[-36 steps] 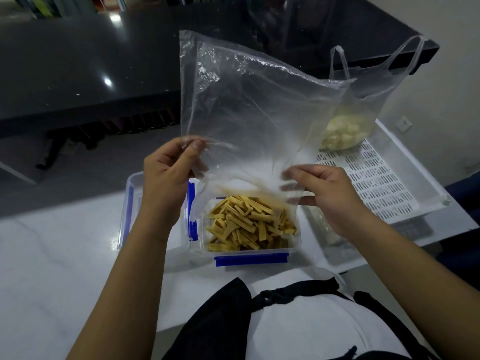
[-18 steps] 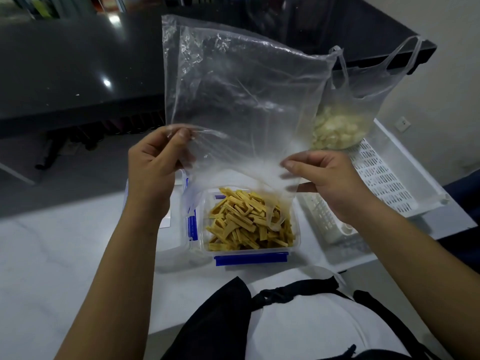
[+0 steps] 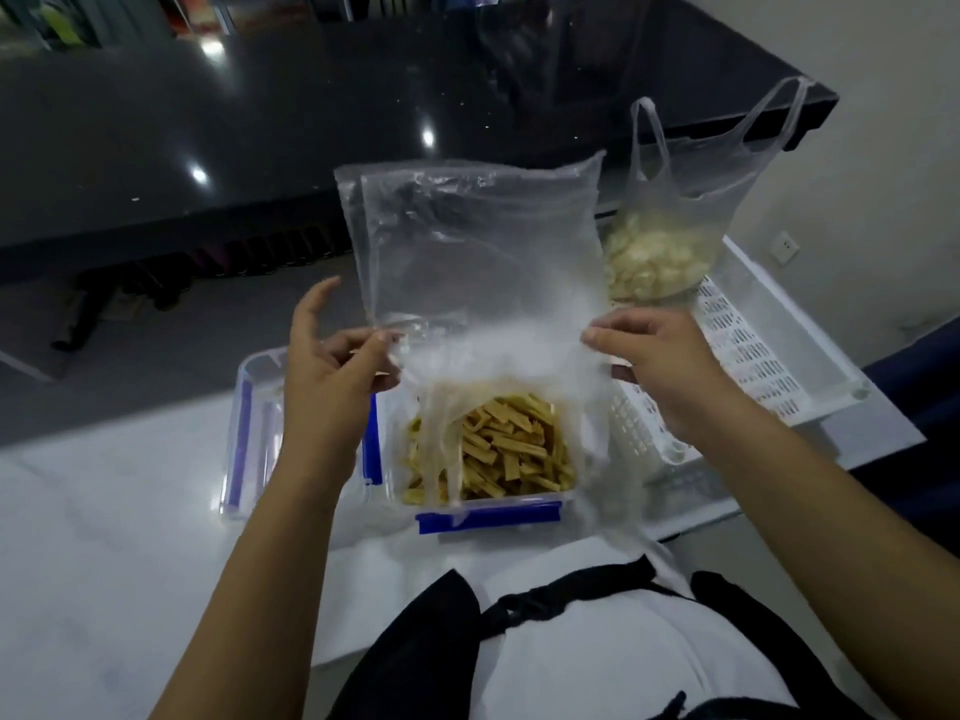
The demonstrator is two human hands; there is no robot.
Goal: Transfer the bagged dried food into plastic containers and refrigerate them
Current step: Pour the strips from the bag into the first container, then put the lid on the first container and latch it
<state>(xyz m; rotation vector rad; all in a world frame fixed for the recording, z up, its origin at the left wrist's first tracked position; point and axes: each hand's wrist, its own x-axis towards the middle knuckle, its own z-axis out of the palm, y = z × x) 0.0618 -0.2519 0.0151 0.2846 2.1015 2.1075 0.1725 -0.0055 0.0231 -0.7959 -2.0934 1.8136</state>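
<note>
At frame centre, an empty clear plastic bag (image 3: 478,252) hangs upside down, its mouth drooping into a clear rectangular plastic container with blue clips (image 3: 488,514) full of tan dried strips (image 3: 498,449). The left hand (image 3: 332,376) and right hand (image 3: 660,350) pinch its lower side edges with their fingers, directly above the container on the white surface (image 3: 104,537).

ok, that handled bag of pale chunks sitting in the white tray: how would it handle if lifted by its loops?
The handled bag is thin film, so it is probably floppy; its loops stand up loosely and would likely cinch together. The pale chunks pool at the bottom, so it should hang bottom-heavy and sag. If pushed in the tray, it would likely slump rather than slide.
</note>
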